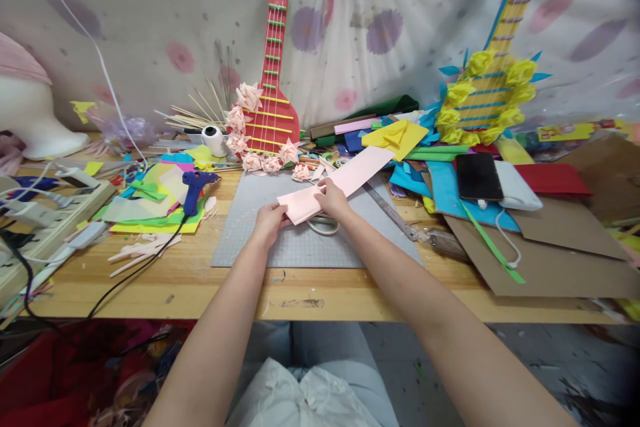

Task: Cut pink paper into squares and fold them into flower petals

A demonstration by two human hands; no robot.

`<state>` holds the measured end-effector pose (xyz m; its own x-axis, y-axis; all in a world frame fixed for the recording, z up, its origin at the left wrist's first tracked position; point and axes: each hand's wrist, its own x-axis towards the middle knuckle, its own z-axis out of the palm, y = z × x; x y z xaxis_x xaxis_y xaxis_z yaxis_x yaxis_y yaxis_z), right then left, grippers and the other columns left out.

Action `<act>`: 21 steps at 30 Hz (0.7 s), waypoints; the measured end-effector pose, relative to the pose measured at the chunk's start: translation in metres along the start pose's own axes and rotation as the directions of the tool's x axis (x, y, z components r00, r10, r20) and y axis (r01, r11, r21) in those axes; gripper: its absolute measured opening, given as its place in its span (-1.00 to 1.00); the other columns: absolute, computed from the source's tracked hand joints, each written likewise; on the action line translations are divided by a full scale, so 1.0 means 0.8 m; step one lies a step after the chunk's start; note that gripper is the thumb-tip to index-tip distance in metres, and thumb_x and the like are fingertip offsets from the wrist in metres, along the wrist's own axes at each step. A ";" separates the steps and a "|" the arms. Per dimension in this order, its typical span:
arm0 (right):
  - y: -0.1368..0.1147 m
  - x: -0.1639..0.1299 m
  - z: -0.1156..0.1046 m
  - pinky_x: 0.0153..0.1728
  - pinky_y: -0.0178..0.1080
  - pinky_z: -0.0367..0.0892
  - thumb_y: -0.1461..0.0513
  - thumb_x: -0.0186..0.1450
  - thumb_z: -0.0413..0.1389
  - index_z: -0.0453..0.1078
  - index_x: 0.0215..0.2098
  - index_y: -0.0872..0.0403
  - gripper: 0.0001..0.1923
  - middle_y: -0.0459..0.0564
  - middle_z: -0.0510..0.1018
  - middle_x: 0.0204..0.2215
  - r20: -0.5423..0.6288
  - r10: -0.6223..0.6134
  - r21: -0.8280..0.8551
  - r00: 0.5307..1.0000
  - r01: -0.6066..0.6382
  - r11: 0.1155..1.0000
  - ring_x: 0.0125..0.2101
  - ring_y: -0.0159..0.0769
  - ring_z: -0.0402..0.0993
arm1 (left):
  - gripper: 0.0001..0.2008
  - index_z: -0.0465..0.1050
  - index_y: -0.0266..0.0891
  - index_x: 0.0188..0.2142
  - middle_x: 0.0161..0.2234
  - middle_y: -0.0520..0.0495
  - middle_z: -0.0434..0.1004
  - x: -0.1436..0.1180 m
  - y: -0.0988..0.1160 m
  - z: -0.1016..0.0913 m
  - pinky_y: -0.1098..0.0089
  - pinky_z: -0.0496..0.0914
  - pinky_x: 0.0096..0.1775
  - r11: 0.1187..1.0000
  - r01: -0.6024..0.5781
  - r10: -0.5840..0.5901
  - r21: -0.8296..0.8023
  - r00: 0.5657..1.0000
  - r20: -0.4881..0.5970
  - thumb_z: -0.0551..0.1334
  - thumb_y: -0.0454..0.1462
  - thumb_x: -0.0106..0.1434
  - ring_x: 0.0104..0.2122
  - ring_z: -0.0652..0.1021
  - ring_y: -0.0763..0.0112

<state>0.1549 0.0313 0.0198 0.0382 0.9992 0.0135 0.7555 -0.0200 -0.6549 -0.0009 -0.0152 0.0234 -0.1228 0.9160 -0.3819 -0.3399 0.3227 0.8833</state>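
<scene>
Both hands grip a long pink foam sheet (336, 183) over the grey cutting mat (300, 240) on the table (165, 280): the left hand (269, 221) pinches its near end, the right hand (331, 199) presses just beside, above the scissors (324, 224).

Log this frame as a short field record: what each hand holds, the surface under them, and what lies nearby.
left hand: grips the near end of the pink paper strip
right hand: pinches the same strip farther along
surface: grey cutting mat on a wooden table
under strip: scissors, partly hidden
left of mat: blue glue gun on coloured paper
right of mat: metal ruler, black phone
behind: red paper guitar with pink flowers
</scene>
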 end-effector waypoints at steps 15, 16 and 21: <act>0.006 0.006 0.004 -0.32 -0.27 0.25 0.27 0.12 0.01 0.17 -0.14 0.05 -0.70 -0.05 0.44 -0.36 0.010 -0.018 -0.010 1.000 0.018 1.000 -0.35 -0.28 0.40 | -0.90 0.40 -0.41 -0.47 -0.54 -0.10 0.50 0.003 -0.003 -0.001 0.35 0.47 -0.37 1.000 -0.007 0.007 0.023 1.000 -0.002 0.12 -0.50 0.04 -0.56 0.51 0.47; 0.006 0.006 0.004 -0.32 -0.27 0.26 0.27 0.12 0.01 0.16 -0.13 0.05 -0.69 -0.05 0.44 -0.36 0.011 -0.018 -0.009 1.000 0.018 1.000 -0.35 -0.28 0.40 | -0.90 0.40 -0.41 -0.47 -0.55 -0.09 0.50 0.003 -0.002 -0.001 0.35 0.47 -0.37 1.000 -0.006 0.007 0.024 1.000 -0.005 0.12 -0.50 0.04 -0.56 0.51 0.48; 0.005 0.004 0.001 -0.24 -0.23 0.26 0.29 0.10 0.01 0.12 -0.06 0.08 -0.59 0.01 0.43 -0.28 -0.014 -0.076 -0.018 0.997 0.076 0.997 -0.28 -0.25 0.38 | -0.90 0.40 -0.40 -0.50 -0.58 -0.08 0.49 0.005 -0.002 0.001 0.36 0.47 -0.37 1.000 0.005 -0.005 0.017 0.999 -0.032 0.14 -0.52 -0.01 -0.58 0.50 0.48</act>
<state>0.1574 0.0345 0.0171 -0.0100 0.9972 0.0739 0.7680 0.0550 -0.6381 0.0002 -0.0113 0.0209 -0.1508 0.9063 -0.3947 -0.3250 0.3316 0.8857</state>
